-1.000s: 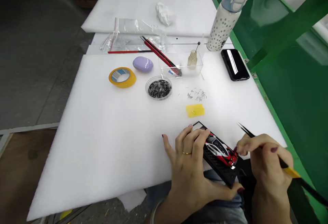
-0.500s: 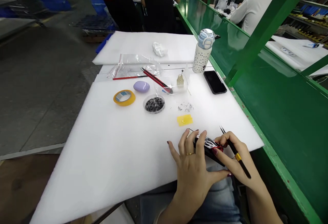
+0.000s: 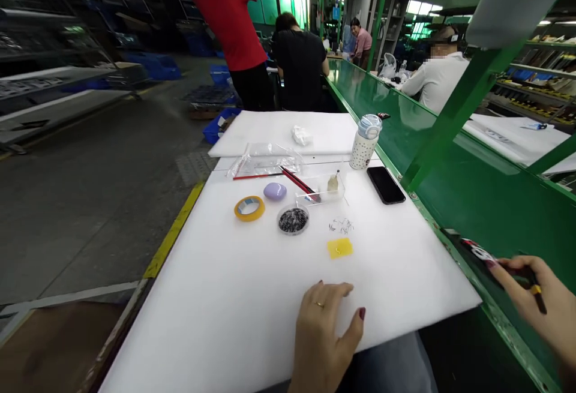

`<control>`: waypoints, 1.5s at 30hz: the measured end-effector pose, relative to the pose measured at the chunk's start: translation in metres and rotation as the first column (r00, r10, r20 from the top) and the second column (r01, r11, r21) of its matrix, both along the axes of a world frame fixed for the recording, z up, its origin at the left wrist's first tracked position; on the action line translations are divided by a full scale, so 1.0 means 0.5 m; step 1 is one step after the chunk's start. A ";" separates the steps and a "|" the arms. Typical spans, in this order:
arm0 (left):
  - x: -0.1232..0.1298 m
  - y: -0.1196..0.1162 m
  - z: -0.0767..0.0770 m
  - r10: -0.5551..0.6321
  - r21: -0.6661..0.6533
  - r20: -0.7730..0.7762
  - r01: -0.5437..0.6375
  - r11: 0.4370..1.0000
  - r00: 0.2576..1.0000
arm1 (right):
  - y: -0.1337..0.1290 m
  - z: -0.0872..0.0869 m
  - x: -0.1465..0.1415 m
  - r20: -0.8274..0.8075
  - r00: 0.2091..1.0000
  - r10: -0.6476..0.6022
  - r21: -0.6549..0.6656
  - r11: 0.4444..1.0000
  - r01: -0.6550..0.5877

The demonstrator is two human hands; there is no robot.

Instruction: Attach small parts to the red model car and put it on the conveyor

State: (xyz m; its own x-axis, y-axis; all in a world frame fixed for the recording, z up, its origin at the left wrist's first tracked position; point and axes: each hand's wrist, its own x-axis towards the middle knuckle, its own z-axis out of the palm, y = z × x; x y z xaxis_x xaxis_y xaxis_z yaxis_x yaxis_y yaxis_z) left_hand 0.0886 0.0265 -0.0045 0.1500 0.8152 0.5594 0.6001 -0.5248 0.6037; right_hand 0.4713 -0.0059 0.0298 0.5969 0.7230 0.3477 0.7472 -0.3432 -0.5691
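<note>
My left hand (image 3: 327, 330) hovers at the near edge of the white foam sheet (image 3: 225, 297), fingers loosely apart with nothing in them. Off to the right, over the green bench, my right hand (image 3: 528, 288) grips a long black piece with red and white markings (image 3: 480, 254); its kind is not clear. Black tweezers with a yellow band (image 3: 536, 293) are tucked in the same hand. Nearest beyond my left hand lies a yellow patch (image 3: 340, 248). Behind it are scattered short black bits (image 3: 341, 225) and a round clear dish of black bits (image 3: 293, 220).
Around the foam sheet lie a roll of yellow tape (image 3: 249, 208), a purple egg-shaped thing (image 3: 275, 191), red-and-black tools (image 3: 300, 184), a small bottle (image 3: 332, 183), a phone (image 3: 386, 185) and a drink bottle (image 3: 365, 142). A green post (image 3: 443, 123) rises at right. Several people are beyond.
My right hand has carried the marked black piece and tweezers right, over the green bench. My left hand has let go of the piece and drawn away. The view has tilted up.
</note>
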 end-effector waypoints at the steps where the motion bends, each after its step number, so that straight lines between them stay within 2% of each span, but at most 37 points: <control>1: 0.003 0.000 0.000 -0.021 0.011 -0.012 0.021 1.000 1.000 | -0.001 -0.012 0.054 0.063 0.997 -0.054 -0.050 0.997 0.058; 3: 0.007 0.000 -0.001 -0.053 0.027 -0.030 0.054 0.998 0.998 | -0.003 -0.042 0.149 0.083 0.990 -0.111 -0.053 0.992 0.116; 4: 0.008 0.001 -0.002 -0.065 0.034 -0.036 0.066 0.997 0.997 | -0.003 -0.057 0.187 0.104 0.992 -0.070 -0.023 0.997 0.073; 6: 0.006 0.003 -0.008 -0.081 0.050 -0.046 0.084 0.995 0.996 | 0.002 -0.078 0.231 0.161 0.987 -0.009 0.060 0.998 -0.001; 7: 0.005 0.004 -0.012 -0.087 0.058 -0.052 0.090 0.994 0.995 | 0.007 -0.081 0.234 0.186 0.983 0.009 0.081 0.996 -0.025; 10: 0.000 0.006 -0.028 -0.094 0.085 -0.074 0.100 0.991 0.993 | 0.040 -0.059 0.170 0.184 0.982 0.036 0.040 0.998 -0.044; 12: -0.001 0.007 -0.039 -0.092 0.101 -0.086 0.101 0.990 0.992 | 0.076 -0.031 0.090 0.137 0.980 0.147 0.002 0.989 -0.149; 15: 0.002 0.007 -0.054 -0.073 0.116 -0.087 0.083 0.990 0.993 | 0.147 0.002 -0.022 0.089 0.895 0.437 0.017 0.898 -0.440; 18: 0.005 0.004 -0.067 -0.050 0.105 -0.086 0.059 0.993 0.995 | 0.225 0.007 -0.080 0.096 0.808 0.581 0.036 0.809 -0.586; 26: 0.007 0.004 -0.092 0.002 0.087 -0.084 0.005 0.996 0.996 | 0.409 -0.027 -0.101 0.124 0.643 0.756 0.096 0.636 -0.766; 30: 0.009 0.007 -0.095 0.025 0.098 -0.078 -0.017 0.995 0.997 | 0.468 -0.047 -0.109 0.149 0.596 0.789 0.075 0.592 -0.802; 37: 0.010 0.009 -0.095 0.034 0.107 -0.074 -0.026 0.994 0.997 | 0.509 -0.080 -0.102 0.178 0.583 0.793 0.029 0.588 -0.808; 45: 0.011 0.008 -0.094 0.027 0.112 -0.067 -0.020 0.994 0.997 | 0.518 -0.084 -0.098 0.189 0.566 0.803 0.042 0.569 -0.821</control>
State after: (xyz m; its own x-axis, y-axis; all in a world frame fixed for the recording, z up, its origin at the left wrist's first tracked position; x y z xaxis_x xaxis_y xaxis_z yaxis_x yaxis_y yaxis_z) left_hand 0.0940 0.0305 -0.0517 0.1726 0.7524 0.6357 0.6510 -0.5715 0.4997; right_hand 0.4222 0.2530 -0.0123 -0.2818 0.8285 0.4839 0.7466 0.5061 -0.4318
